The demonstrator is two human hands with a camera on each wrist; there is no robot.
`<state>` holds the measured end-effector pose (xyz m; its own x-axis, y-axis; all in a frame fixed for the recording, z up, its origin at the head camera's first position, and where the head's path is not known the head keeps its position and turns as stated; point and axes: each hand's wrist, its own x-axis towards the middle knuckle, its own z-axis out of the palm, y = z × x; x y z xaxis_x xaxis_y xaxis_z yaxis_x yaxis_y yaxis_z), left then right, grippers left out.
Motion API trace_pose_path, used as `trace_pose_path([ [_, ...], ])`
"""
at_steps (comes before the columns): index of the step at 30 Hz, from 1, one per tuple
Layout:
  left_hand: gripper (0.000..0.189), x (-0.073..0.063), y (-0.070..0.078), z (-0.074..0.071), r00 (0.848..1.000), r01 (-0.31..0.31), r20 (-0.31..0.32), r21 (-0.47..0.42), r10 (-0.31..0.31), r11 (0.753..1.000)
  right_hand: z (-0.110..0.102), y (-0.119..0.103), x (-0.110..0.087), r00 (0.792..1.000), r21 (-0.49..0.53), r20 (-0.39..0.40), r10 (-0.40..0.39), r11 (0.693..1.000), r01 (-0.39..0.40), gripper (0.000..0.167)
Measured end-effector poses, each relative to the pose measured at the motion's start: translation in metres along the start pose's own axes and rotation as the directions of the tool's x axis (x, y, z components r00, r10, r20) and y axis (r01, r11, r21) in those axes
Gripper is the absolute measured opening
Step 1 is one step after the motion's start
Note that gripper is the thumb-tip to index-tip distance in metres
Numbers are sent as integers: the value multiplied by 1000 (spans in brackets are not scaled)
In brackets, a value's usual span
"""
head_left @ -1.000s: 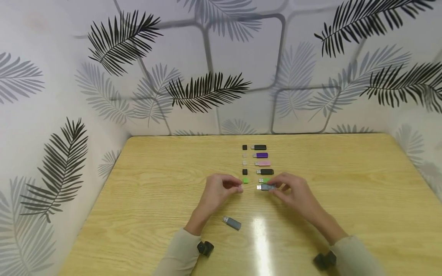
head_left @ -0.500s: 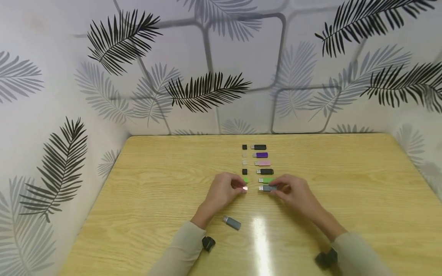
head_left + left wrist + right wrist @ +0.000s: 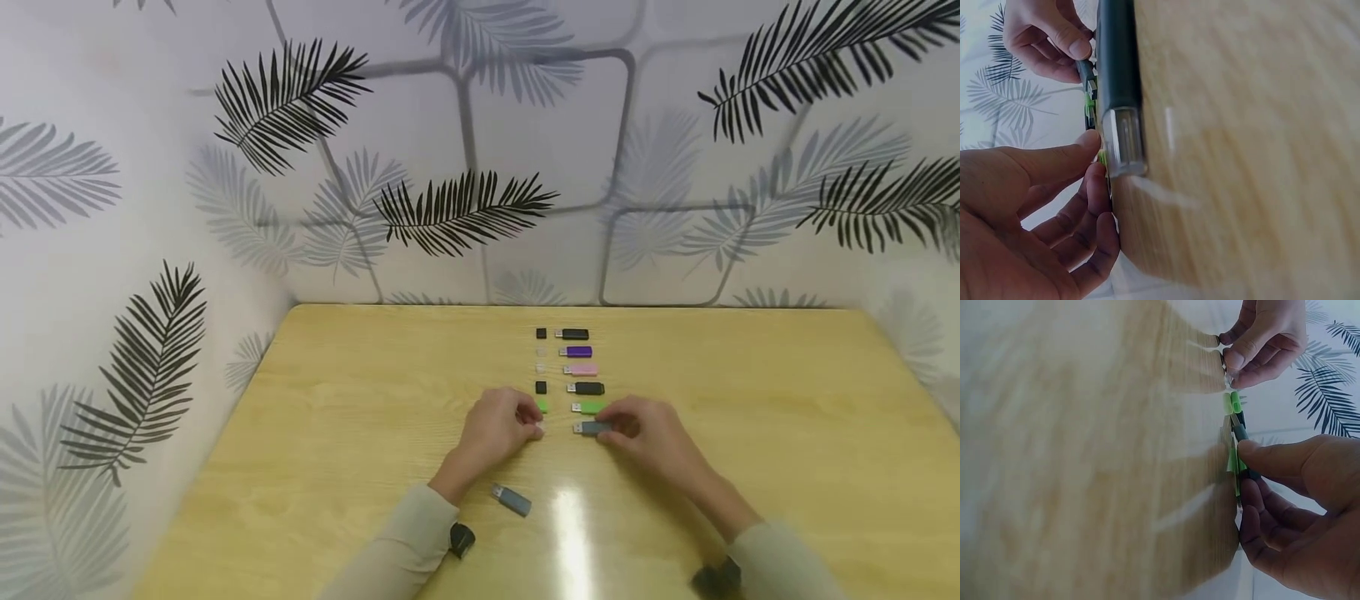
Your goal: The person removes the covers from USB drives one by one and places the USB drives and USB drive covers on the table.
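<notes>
My right hand (image 3: 651,435) pinches a grey USB stick (image 3: 587,428) by its rear end, its metal plug pointing left. The stick lies close over the table, just in front of a green USB stick (image 3: 587,408). Opposite it, my left hand (image 3: 495,432) pinches a small clear cap (image 3: 540,426) between thumb and index finger, mostly hidden by the fingertips. A green cap (image 3: 542,407) sits right behind those fingertips. Nearer to me lies a second grey USB stick (image 3: 513,501), turned at a slant; the left wrist view shows a clear cap (image 3: 1125,140) over its plug.
Behind the hands, uncapped sticks stand in a column: black (image 3: 585,388), pink (image 3: 581,370), purple (image 3: 577,352) and another black stick (image 3: 573,334). Left of them runs a column of caps, with a black cap (image 3: 541,387) among them. A patterned wall (image 3: 540,242) borders the table's back.
My left hand has moved right and slightly nearer to me with the clear cap, beside the green cap. The right hand has drawn the grey stick slightly nearer. The head view has tilted up.
</notes>
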<state>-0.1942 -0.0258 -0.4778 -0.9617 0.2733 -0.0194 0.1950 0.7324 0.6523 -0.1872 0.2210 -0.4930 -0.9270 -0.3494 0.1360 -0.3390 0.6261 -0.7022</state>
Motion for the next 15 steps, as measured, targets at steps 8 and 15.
trace_pose_path([
  [8, 7, -2, 2, 1, 1000, 21, -9, 25, -20, 999, 1, -1, -1, 1000, 19, 14, 25, 999, -25, 19],
  [15, 6, 2, 4, 4, 1000, -11, -13, 64, 12, 998, -2, 3, -3, 998, -24, 8, 60, 998, -60, 17],
])
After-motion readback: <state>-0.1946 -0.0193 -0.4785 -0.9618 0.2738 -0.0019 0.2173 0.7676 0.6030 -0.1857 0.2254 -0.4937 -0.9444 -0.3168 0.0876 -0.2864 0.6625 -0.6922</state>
